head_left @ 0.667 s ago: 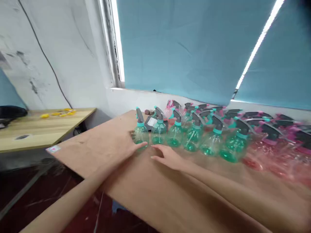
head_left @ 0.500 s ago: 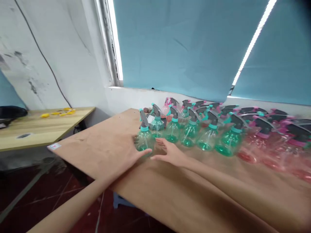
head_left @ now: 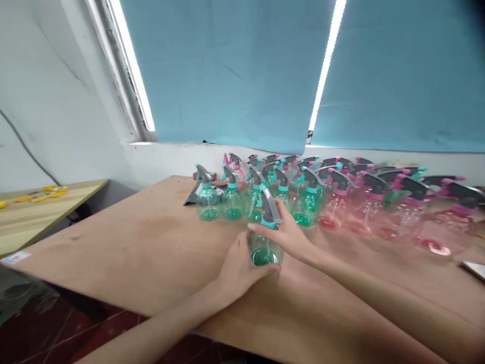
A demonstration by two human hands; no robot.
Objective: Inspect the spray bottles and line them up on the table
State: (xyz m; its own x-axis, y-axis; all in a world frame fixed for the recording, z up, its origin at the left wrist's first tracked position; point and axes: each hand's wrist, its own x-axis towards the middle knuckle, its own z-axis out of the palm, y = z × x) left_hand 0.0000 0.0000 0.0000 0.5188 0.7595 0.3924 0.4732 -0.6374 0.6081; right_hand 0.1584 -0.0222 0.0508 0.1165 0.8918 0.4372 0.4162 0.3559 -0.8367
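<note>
A green spray bottle (head_left: 264, 245) with a grey trigger head stands on the brown table (head_left: 144, 242), pulled out in front of the rows. My left hand (head_left: 238, 265) cups its base from the near side. My right hand (head_left: 290, 233) wraps its upper body just below the teal collar. Behind it stand several more green spray bottles (head_left: 232, 199), and to their right several pink spray bottles (head_left: 371, 212).
A lighter wooden table (head_left: 34, 212) with small yellow items stands at the left. Blue blinds (head_left: 242, 71) cover the window behind the bottles. A white sill runs behind the rows. A flat grey object (head_left: 473, 268) lies at the right edge.
Both hands have closed on a green bottle and drawn it toward me, away from the rows. The camera has swung to the right.
</note>
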